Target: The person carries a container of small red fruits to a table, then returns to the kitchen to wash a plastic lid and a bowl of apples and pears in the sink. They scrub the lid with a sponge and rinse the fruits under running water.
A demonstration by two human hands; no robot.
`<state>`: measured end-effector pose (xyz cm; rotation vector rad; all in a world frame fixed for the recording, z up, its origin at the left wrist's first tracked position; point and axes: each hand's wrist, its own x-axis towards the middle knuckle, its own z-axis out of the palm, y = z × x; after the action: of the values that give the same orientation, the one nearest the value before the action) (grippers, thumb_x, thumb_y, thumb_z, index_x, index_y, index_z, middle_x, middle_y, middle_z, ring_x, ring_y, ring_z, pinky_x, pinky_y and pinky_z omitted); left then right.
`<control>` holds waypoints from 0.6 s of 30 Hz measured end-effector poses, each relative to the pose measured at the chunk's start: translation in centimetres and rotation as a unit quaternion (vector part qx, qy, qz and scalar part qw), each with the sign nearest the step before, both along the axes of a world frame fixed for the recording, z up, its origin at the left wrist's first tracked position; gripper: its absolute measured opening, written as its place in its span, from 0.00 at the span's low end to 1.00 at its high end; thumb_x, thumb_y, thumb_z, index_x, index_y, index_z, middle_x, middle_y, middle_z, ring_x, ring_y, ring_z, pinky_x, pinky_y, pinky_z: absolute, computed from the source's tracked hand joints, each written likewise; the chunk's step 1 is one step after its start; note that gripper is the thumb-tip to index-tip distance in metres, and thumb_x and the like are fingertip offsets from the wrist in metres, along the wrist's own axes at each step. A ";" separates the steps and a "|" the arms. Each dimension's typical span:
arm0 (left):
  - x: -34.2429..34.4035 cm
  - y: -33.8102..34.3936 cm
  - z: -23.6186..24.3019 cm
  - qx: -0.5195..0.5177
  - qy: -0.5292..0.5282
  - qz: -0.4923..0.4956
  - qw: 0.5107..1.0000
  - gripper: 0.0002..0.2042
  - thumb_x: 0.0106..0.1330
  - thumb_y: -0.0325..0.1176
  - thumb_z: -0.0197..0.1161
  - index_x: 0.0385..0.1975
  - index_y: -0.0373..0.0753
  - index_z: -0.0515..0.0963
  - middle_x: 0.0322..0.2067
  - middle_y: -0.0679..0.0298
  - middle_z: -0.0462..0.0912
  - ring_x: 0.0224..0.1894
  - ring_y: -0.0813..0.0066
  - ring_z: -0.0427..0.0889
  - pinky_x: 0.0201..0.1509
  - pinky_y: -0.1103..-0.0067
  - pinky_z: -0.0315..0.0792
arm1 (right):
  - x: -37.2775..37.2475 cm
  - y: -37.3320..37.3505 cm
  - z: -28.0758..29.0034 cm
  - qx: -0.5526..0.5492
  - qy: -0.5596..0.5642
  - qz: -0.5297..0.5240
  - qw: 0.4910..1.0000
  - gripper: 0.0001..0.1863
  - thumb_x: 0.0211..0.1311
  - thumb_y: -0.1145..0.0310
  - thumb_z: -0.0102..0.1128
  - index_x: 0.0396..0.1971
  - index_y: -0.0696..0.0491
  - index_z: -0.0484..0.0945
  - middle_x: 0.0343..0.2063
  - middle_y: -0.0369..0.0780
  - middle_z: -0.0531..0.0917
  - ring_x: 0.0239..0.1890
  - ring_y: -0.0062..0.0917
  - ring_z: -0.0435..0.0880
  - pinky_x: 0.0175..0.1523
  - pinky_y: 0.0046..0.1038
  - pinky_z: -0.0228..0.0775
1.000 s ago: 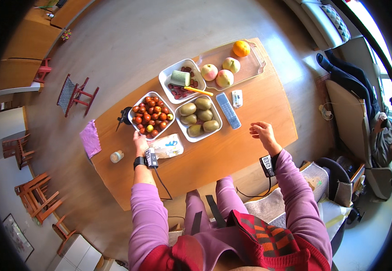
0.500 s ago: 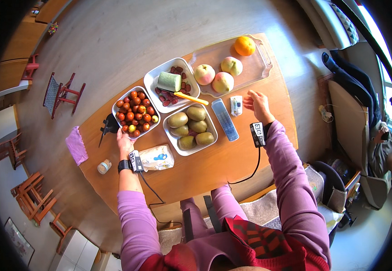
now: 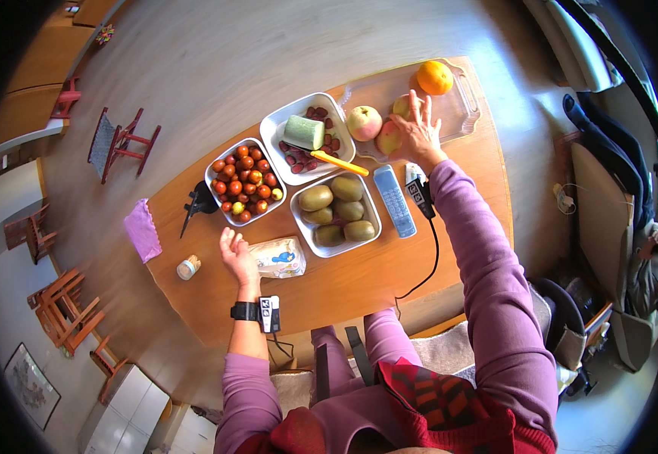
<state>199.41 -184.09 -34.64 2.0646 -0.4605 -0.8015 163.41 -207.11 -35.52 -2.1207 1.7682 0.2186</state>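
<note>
The right hand, spread and seemingly empty, is over the peaches in the tray, apparently a reaching step that calls for a closing grip on one (the left hand, empty, loosely bent, is beside the packet).

We wear mauve from arm to leg: our left sleeve ends partway down the forearm, while the right sleeve runs nearly to the wrist, its cloth softly folded. Over them goes a red knit vest, patterned on the right with dark and orange-red blocks. Our trousers match the sleeves, with black straps in front. Our left hand and right hand are bare. A black band circles our left wrist; each wrist carries a small black-and-white box with square markings and a thin black cable.
</note>
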 end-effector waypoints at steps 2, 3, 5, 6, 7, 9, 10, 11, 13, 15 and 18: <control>-1.0 0.6 0.8 -0.008 0.023 -0.012 1.000 0.22 0.56 0.16 0.46 0.53 0.35 0.64 0.49 0.56 0.70 0.46 0.71 0.74 0.46 0.80 0.69 | 0.1 -0.9 -0.5 0.023 0.008 0.002 1.000 0.37 0.22 0.58 0.74 0.44 0.35 0.74 0.65 0.43 0.40 0.64 0.53 0.35 0.52 0.66 0.51; -1.6 0.9 1.3 0.004 0.002 -0.037 0.999 0.21 0.57 0.17 0.45 0.53 0.36 0.64 0.50 0.55 0.69 0.46 0.71 0.74 0.45 0.80 0.69 | 0.0 -1.1 -0.8 0.029 -0.009 0.001 1.000 0.37 0.19 0.58 0.76 0.43 0.36 0.74 0.64 0.43 0.40 0.64 0.54 0.36 0.52 0.66 0.53; -2.7 1.0 2.0 -0.007 0.057 -0.014 0.998 0.20 0.58 0.19 0.47 0.53 0.36 0.63 0.51 0.54 0.68 0.46 0.70 0.74 0.44 0.79 0.70 | -0.5 -1.5 -1.2 0.029 -0.006 0.036 0.999 0.39 0.16 0.58 0.76 0.43 0.39 0.75 0.63 0.46 0.43 0.63 0.55 0.39 0.56 0.56 0.56; -3.4 0.9 2.3 -0.011 0.071 -0.013 0.997 0.20 0.60 0.20 0.49 0.54 0.37 0.63 0.51 0.54 0.67 0.46 0.70 0.74 0.44 0.78 0.72 | -1.0 -1.5 -1.4 0.003 -0.024 0.055 0.998 0.39 0.15 0.58 0.76 0.42 0.40 0.75 0.62 0.48 0.44 0.63 0.55 0.40 0.58 0.53 0.55; -3.9 0.9 2.6 -0.014 0.077 -0.007 0.997 0.20 0.60 0.20 0.47 0.53 0.36 0.63 0.51 0.54 0.67 0.46 0.69 0.74 0.44 0.79 0.71 | -1.3 -1.5 -1.5 -0.020 -0.042 0.066 0.997 0.39 0.15 0.58 0.76 0.42 0.42 0.76 0.61 0.50 0.45 0.62 0.55 0.41 0.60 0.50 0.54; -4.9 0.6 3.2 -0.018 0.090 0.003 0.996 0.19 0.59 0.19 0.45 0.53 0.35 0.63 0.51 0.54 0.68 0.46 0.69 0.75 0.45 0.80 0.71 | -2.2 -1.2 -1.5 -0.046 -0.046 0.074 0.995 0.39 0.14 0.59 0.76 0.41 0.45 0.77 0.60 0.53 0.47 0.61 0.55 0.43 0.62 0.47 0.51; -5.2 0.5 3.5 -0.025 0.095 0.000 0.995 0.19 0.60 0.19 0.45 0.53 0.35 0.63 0.51 0.54 0.68 0.46 0.69 0.75 0.45 0.80 0.72 | -2.5 -0.9 -1.4 -0.084 -0.113 0.045 0.989 0.39 0.13 0.60 0.76 0.41 0.46 0.77 0.59 0.54 0.49 0.61 0.54 0.45 0.61 0.47 0.51; -5.5 0.3 3.9 -0.032 0.099 -0.004 0.995 0.19 0.60 0.20 0.46 0.53 0.35 0.63 0.51 0.54 0.68 0.46 0.70 0.75 0.44 0.80 0.72 | -2.8 -0.5 -1.2 -0.097 -0.145 0.008 0.985 0.39 0.12 0.61 0.76 0.40 0.48 0.77 0.58 0.54 0.51 0.61 0.52 0.47 0.61 0.47 0.51; -5.7 0.1 4.5 -0.039 0.098 -0.012 0.994 0.18 0.60 0.20 0.46 0.52 0.35 0.64 0.50 0.55 0.68 0.46 0.71 0.75 0.44 0.80 0.72 | -2.9 0.6 -0.4 -0.157 -0.180 -0.025 0.971 0.40 0.11 0.61 0.76 0.41 0.50 0.76 0.57 0.53 0.53 0.59 0.49 0.54 0.61 0.44 0.53; -5.9 0.0 5.2 -0.040 0.091 -0.023 0.995 0.18 0.60 0.20 0.47 0.52 0.34 0.65 0.50 0.55 0.68 0.45 0.72 0.75 0.43 0.80 0.73 | -2.9 2.2 1.1 -0.154 -0.308 -0.078 0.936 0.41 0.12 0.59 0.78 0.40 0.50 0.76 0.57 0.53 0.51 0.59 0.49 0.54 0.61 0.43 0.52; -7.0 -0.8 6.3 -0.026 0.096 -0.046 0.994 0.17 0.61 0.20 0.48 0.50 0.34 0.66 0.49 0.56 0.70 0.44 0.73 0.76 0.42 0.81 0.73 | -2.3 5.3 3.6 -0.127 -0.458 -0.134 0.870 0.43 0.12 0.57 0.80 0.42 0.52 0.75 0.58 0.50 0.50 0.60 0.42 0.56 0.62 0.40 0.55</control>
<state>192.43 -184.87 -28.34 1.9082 -0.4674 -1.0216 161.16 -201.85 -31.96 -1.6193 1.4727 -0.9828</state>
